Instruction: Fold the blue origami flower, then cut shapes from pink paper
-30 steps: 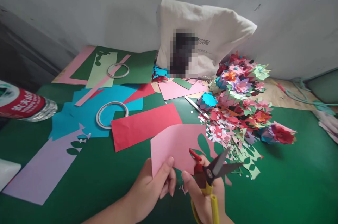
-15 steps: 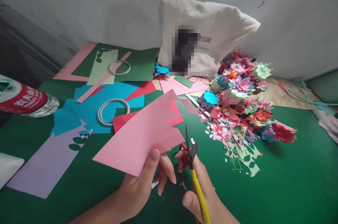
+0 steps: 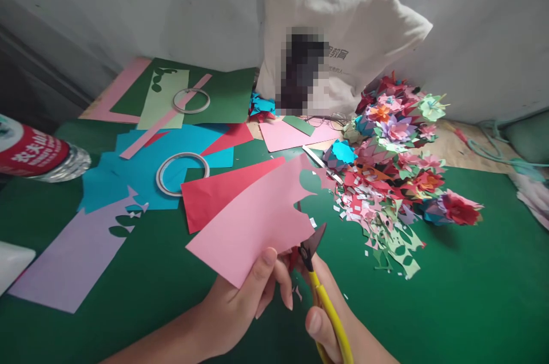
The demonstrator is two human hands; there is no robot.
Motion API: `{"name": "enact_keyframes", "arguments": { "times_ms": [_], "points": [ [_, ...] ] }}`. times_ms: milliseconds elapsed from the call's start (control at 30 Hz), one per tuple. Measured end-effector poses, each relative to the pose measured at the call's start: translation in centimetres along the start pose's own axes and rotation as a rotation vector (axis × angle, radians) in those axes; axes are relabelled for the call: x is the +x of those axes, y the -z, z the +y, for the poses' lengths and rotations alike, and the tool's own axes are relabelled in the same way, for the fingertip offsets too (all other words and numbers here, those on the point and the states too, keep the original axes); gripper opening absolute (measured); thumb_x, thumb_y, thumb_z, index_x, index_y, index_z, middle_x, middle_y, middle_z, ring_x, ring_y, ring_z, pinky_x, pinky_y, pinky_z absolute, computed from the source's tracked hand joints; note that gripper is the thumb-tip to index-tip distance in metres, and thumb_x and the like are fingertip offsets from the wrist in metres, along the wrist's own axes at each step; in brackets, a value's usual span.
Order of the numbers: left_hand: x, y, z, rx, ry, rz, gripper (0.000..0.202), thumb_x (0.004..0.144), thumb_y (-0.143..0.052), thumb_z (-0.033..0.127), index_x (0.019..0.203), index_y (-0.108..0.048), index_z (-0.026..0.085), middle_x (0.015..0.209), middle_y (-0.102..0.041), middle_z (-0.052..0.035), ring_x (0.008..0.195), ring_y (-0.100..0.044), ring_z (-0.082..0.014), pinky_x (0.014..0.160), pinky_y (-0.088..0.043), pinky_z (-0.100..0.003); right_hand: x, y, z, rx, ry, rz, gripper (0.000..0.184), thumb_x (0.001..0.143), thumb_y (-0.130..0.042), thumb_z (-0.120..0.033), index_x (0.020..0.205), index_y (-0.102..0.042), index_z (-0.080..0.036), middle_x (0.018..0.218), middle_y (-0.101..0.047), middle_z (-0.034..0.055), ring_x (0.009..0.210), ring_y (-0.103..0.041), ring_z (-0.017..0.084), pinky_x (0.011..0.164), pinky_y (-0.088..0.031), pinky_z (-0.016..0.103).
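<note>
A sheet of pink paper [image 3: 253, 215] is pinched by its near edge between the thumb and fingers of my left hand [image 3: 251, 301]. Rounded notches and an oval gap run along its right side. My right hand [image 3: 334, 307] grips yellow-handled scissors [image 3: 328, 307], their dark blades parted at the sheet's right edge; one blade lies partly behind the paper. Something small and red shows by the right fingertips, mostly hidden by the blades. Beneath the pink sheet a piece of red paper [image 3: 210, 198] lies on the green tabletop.
Paper flowers [image 3: 398, 129] crowd the right, above a pile of scraps [image 3: 390, 232]. At left lie cut purple paper [image 3: 72, 261], blue sheets [image 3: 107, 175] and a tape roll [image 3: 160, 181]. A bottle [image 3: 43, 152] juts in from the left; a cloth bag [image 3: 338, 15] leans against the wall.
The pink sheet and my left hand have shifted right, toward the scissors. The scissors have turned and their blades have opened wider, now meeting the paper's edge.
</note>
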State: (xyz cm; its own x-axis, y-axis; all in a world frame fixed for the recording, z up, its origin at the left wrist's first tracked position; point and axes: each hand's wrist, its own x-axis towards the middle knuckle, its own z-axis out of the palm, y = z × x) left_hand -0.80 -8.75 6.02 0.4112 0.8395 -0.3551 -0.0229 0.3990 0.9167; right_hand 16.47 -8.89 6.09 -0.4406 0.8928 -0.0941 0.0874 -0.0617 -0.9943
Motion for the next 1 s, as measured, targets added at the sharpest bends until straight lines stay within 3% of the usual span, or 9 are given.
{"name": "enact_keyframes", "arguments": {
  "times_ms": [133,200,300,400,567,700,833,1000],
  "points": [
    [0.1,0.0,0.4,0.022,0.007,-0.038,0.065,0.097,-0.028,0.061,0.063,-0.062,0.017,0.056,-0.05,-0.0008,0.048,-0.038,-0.009,0.048,-0.034,-0.024,0.5,-0.3,-0.5,0.065,0.001,-0.016,0.077,0.076,-0.049,-0.082,0.127,-0.052,-0.024,0.092,-0.061,0.0087,0.095,-0.062,0.03,0.08,-0.055,0.037],
    [0.2,-0.1,0.6,0.013,-0.016,-0.023,0.059,0.097,-0.03,0.06,0.07,-0.062,0.018,0.058,-0.052,-0.0002,0.049,-0.039,-0.0097,0.047,-0.035,-0.023,0.5,-0.5,-0.4,0.095,0.015,0.001,0.07,0.077,-0.048,-0.081,0.116,-0.055,-0.023,0.085,-0.06,0.0068,0.09,-0.062,0.028,0.077,-0.055,0.035],
    [0.2,-0.1,0.9,0.015,-0.045,-0.002,0.049,0.097,-0.034,0.057,0.08,-0.059,0.019,0.059,-0.051,0.0017,0.052,-0.043,-0.0109,0.047,-0.035,-0.023,0.4,-0.7,-0.1,0.119,0.054,0.029,0.059,0.082,-0.05,-0.075,0.109,-0.055,-0.023,0.086,-0.057,0.0042,0.074,-0.06,0.02,0.072,-0.052,0.032],
    [0.2,0.0,1.0,0.071,-0.06,-0.031,0.048,0.098,-0.032,0.054,0.074,-0.055,0.02,0.062,-0.05,0.0015,0.054,-0.044,-0.0108,0.05,-0.037,-0.024,0.2,-0.9,0.2,0.156,0.087,0.027,0.054,0.086,-0.051,-0.07,0.113,-0.053,-0.024,0.089,-0.055,0.0022,0.067,-0.059,0.017,0.069,-0.049,0.032],
    [0.2,0.2,1.1,0.119,-0.071,-0.054,0.05,0.1,-0.028,0.052,0.071,-0.053,0.02,0.068,-0.053,0.0006,0.057,-0.045,-0.0108,0.059,-0.042,-0.024,0.0,-1.4,0.6,0.129,0.055,0.072,0.058,0.086,-0.046,-0.074,0.106,-0.054,-0.02,0.081,-0.055,0.0021,0.066,-0.055,0.017,0.065,-0.045,0.032],
    [0.2,0.2,1.1,0.088,-0.103,-0.033,0.046,0.1,-0.029,0.049,0.074,-0.055,0.021,0.061,-0.05,0.0023,0.058,-0.046,-0.0117,0.062,-0.042,-0.023,0.1,-1.5,0.7,0.077,0.038,0.143,0.059,0.083,-0.046,-0.076,0.096,-0.056,-0.02,0.079,-0.051,0.0018,0.064,-0.046,0.015,0.059,-0.042,0.028],
    [0.4,0.3,1.5,0.056,-0.136,-0.044,0.045,0.101,-0.03,0.047,0.075,-0.056,0.021,0.061,-0.051,0.0027,0.057,-0.046,-0.0111,0.062,-0.043,-0.023,0.2,-1.2,0.7,0.053,-0.013,0.12,0.064,0.08,-0.045,-0.081,0.093,-0.055,-0.019,0.07,-0.048,-0.0005,0.056,-0.04,0.013,0.055,-0.04,0.027],
    [0.5,0.9,2.2,0.112,-0.176,-0.033,0.045,0.1,-0.032,0.046,0.07,-0.054,0.02,0.061,-0.053,0.0024,0.056,-0.045,-0.0108,0.06,-0.041,-0.023,0.0,-0.8,0.5,0.01,-0.046,0.154,0.066,0.078,-0.047,-0.082,0.09,-0.058,-0.018,0.066,-0.047,-0.0013,0.056,-0.043,0.013,0.052,-0.037,0.026]
  ]
}}
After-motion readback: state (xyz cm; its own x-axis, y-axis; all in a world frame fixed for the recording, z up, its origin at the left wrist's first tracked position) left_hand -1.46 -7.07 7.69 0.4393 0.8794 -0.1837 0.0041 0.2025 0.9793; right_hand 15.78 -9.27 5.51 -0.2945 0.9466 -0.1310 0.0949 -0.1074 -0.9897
